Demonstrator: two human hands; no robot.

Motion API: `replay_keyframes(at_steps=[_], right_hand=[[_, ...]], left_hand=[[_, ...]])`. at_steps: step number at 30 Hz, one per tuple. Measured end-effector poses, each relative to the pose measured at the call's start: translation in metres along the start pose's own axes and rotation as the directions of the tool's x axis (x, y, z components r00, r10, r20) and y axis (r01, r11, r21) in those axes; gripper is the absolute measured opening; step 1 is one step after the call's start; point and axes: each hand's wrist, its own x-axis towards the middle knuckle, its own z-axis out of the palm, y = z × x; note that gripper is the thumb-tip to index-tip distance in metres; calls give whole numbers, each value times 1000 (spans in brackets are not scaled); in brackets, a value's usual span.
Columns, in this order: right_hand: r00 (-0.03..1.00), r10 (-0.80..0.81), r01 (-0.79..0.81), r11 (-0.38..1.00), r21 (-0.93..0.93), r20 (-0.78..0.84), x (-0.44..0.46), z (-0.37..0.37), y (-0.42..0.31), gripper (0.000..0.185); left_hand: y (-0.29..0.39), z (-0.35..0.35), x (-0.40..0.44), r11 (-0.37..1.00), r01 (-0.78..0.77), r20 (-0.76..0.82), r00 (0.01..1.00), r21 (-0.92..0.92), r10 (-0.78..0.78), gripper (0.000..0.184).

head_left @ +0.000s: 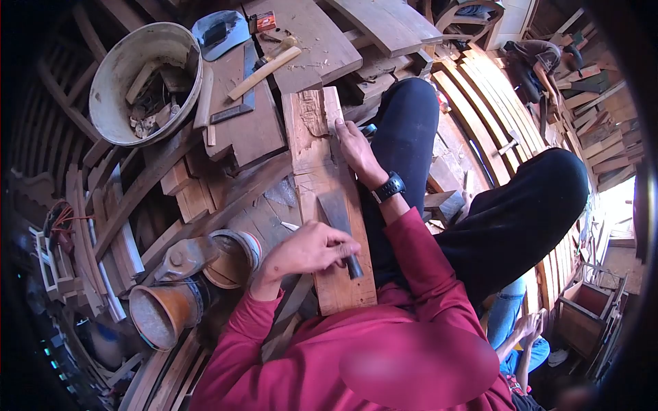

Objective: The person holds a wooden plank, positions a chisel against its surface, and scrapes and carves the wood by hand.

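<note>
A thick wooden board [308, 164] lies lengthwise in front of my body, with a rough, chipped recess at its far end. My left hand [308, 250] is closed round a flat metal tool [334, 211], perhaps a chisel; its broad end lies over the board and its dark narrow end points toward my body. At the board's far right edge, my right hand [358, 152], below a black watch [389, 187], has its fingers wrapped on the narrow raised strip of wood [332, 104]. Some of its fingers are hidden.
Left of the board are a white bucket [100, 96] with scraps, a blue cap [221, 33], a hammer [274, 51], a wood stick [264, 73] and metal cans [161, 312]. Two other people are at the right, one at the top [541, 55], one below, with hands [531, 327] visible.
</note>
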Motion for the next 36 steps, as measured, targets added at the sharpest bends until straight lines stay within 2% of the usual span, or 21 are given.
replay_keyframes(at_steps=[4,6,9,10,11,13,15,17,18,19,21,22,24,28,30,33,34,36], right_hand=[[1000,-4,3,1000,11,11,0,-1,1,61],[1000,-6,6,1000,0,3,0,-2,-1,61],[1000,-3,3,1000,-12,-3,-2,-2,-4,61],[1000,-10,10,1000,0,5,-3,-2,-4,61],[1000,-16,15,1000,12,14,-3,-2,-4,60],[1000,-30,30,999,18,1,-5,-2,-5,60],[999,-40,41,999,26,-10,-4,0,-3,60],[998,-56,56,998,11,-16,-1,1,1,60],[998,-58,58,998,12,-18,-1,0,0,60],[1000,-29,29,1000,9,-8,-1,-1,-1,60],[1000,-1,1,1000,5,3,-1,-1,-1,60],[1000,-6,6,1000,3,-7,-1,0,-1,60],[1000,-7,7,1000,0,-17,-1,0,-1,60],[1000,3,-3,1000,6,-9,-1,1,0,60],[1000,13,-13,1000,-10,-24,-1,0,-2,59],[1000,2,-2,1000,-13,-1,-2,-2,-4,61],[1000,-7,7,1000,-22,-11,-1,-1,-2,61],[1000,-15,14,999,-34,-19,0,0,0,61]], left_hand=[[-5,2,2,1000,-5,34,999,4,4,35],[-2,-1,6,991,-56,-131,991,-122,40,34],[-1,-5,9,1000,-21,-160,987,-15,18,33],[4,-6,5,999,38,-76,996,5,-38,32],[2,-5,3,999,37,-77,996,5,-36,32],[-3,-3,-2,992,-75,68,995,101,68,33],[-6,-5,-4,989,-89,59,995,117,83,34],[-7,-9,-2,987,-154,-99,982,42,158,35],[5,-10,-4,994,-97,-180,978,41,103,35],[4,-8,-1,994,-98,-178,978,42,104,35],[2,-4,4,973,-183,-342,913,143,222,33],[5,-4,2,973,-183,-342,913,143,222,33],[11,-5,-5,979,-18,-122,992,203,43,31],[0,-5,-4,989,-37,-132,990,144,56,29],[-6,-8,3,993,-87,-316,943,80,108,28],[-1,-7,3,989,-79,-317,941,127,116,27],[7,-7,-3,999,3,-235,972,53,10,26],[5,-1,-6,995,-31,-184,982,90,48,25]])
